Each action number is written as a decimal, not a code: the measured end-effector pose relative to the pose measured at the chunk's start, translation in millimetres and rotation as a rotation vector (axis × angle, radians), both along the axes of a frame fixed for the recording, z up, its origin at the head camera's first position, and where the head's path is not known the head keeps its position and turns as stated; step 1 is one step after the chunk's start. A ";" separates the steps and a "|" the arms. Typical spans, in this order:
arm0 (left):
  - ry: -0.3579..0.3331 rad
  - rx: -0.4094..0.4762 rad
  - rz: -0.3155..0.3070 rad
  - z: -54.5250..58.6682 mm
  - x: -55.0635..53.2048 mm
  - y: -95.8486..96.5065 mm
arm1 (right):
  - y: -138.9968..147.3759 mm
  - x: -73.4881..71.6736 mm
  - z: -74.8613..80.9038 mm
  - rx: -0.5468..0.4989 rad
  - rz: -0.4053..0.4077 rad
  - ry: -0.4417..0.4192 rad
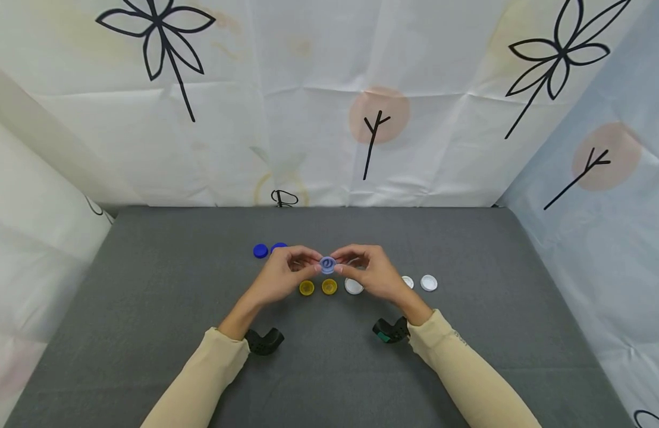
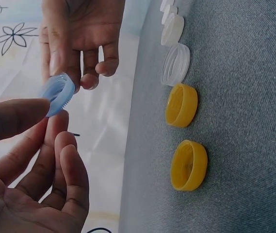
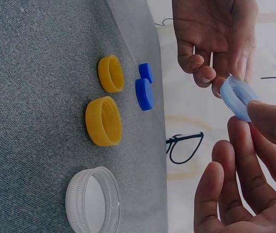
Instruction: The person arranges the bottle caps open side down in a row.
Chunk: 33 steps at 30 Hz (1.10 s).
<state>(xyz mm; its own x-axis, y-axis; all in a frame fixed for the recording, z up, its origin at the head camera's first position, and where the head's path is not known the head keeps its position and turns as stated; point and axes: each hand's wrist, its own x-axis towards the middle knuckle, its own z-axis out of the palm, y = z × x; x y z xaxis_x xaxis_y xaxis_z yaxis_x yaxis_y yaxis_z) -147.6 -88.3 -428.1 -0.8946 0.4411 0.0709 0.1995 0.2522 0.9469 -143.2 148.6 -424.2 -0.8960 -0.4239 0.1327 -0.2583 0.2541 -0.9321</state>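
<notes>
Both hands meet over the table and hold one light blue bottle cap (image 1: 328,264) between them. From the left, my left hand (image 1: 284,273) pinches the cap's edge between thumb and forefinger. My right hand (image 1: 376,272) pinches the opposite edge the same way. Ridges run round the cap's side (image 2: 58,94), and its hollow side shows in the head view. In the left wrist view, the other fingers of the left hand (image 2: 36,184) are loosely bent below the cap. The right wrist view shows the right hand (image 3: 249,179) with its remaining fingers spread beneath the cap.
Two yellow caps (image 1: 306,288) lie on the grey cloth table (image 1: 329,374) just nearer than the hands. Beside them is a clear cap (image 3: 94,201), with white caps (image 1: 429,283) farther right. Two dark blue caps (image 1: 260,251) lie behind the left hand, one partly hidden.
</notes>
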 end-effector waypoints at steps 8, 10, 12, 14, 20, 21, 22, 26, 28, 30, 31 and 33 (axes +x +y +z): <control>-0.002 0.015 0.013 1.2 2.4 1.0 | -1.2 0.1 0.3 -0.020 -0.019 0.040; -0.015 0.007 0.012 1.5 1.9 0.9 | -1.8 0.3 -0.1 -0.033 -0.020 0.076; -0.043 0.008 0.005 1.5 1.0 0.8 | -2.5 0.3 -0.6 -0.047 -0.016 0.110; -0.077 0.020 -0.010 1.6 0.0 0.5 | -2.9 0.2 -1.1 -0.057 -0.010 0.134; -0.114 0.055 -0.030 -0.5 -2.3 -0.9 | -2.4 -0.7 -0.7 -0.031 0.009 0.117; -0.103 0.059 -0.030 -0.8 -2.5 -1.2 | -2.3 -1.0 0.1 -0.019 0.012 0.102; -0.088 0.065 -0.031 -1.1 -2.7 -1.6 | -2.3 -1.3 0.9 -0.006 0.015 0.086; -0.003 0.062 -0.034 -1.6 -4.2 -3.8 | -3.9 -4.0 2.2 0.038 0.030 0.032; 0.038 0.043 -0.036 -1.8 -6.2 -4.7 | -6.1 -6.3 2.1 0.050 0.039 0.017; 0.064 0.022 -0.033 -2.0 -8.4 -5.7 | -8.7 -9.5 1.8 0.059 0.048 0.009; 0.075 0.010 -0.029 -2.2 -9.7 -6.4 | -10.2 -11.6 1.4 0.062 0.052 0.005; 0.098 -0.023 -0.021 -2.0 -12.4 -7.6 | -13.2 -16.1 1.3 0.078 0.062 0.002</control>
<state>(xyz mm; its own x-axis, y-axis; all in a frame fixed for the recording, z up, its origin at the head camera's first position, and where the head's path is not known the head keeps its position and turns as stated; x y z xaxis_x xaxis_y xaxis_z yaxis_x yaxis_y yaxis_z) -160.0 -95.9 -430.1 -0.8745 0.4621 0.1473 0.2964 0.2688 0.9164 -159.3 135.3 -422.9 -0.8676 -0.4874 0.0989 -0.2775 0.3095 -0.9095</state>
